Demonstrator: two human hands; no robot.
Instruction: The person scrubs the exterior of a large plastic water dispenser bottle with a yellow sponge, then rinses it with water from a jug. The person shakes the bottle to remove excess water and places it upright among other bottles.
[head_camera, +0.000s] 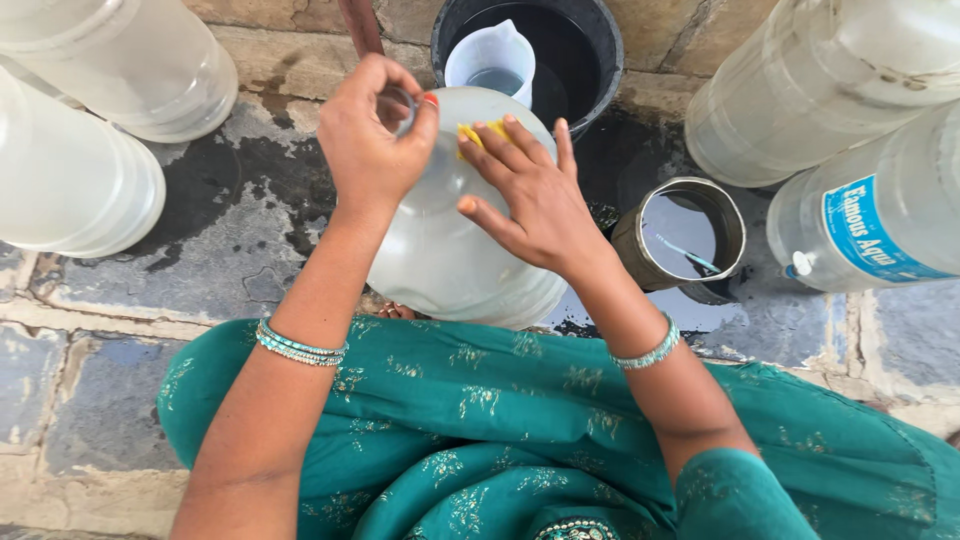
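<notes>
A: What is the person handling?

B: A large clear plastic water jug (450, 250), round-bodied and cloudy, with wet streaks on its shoulder. It stands on the wet stone floor (240, 210) just in front of the person's knees, which are covered by a teal garment with gold motifs (500, 420).

A: And the hands?

B: The left hand (372, 135) is clamped around the jug's narrow neck (400, 108), fingers curled over the opening. The right hand (530, 195) lies flat on the jug's shoulder, fingers pressed together on a yellow sponge (478, 133) that peeks out from under the fingertips. Both wrists carry turquoise bangles.

A: What stands around it?

B: Behind the jug is a black bucket (600, 40) of water with a pale measuring jug (490, 60) floating or standing inside. To the right sits a metal can (628, 240) holding water and a toothbrush (685, 252). Further clear jugs lie at both sides: two at the left (80, 120), and two at the right (800, 90), one with a blue label and white cap.
</notes>
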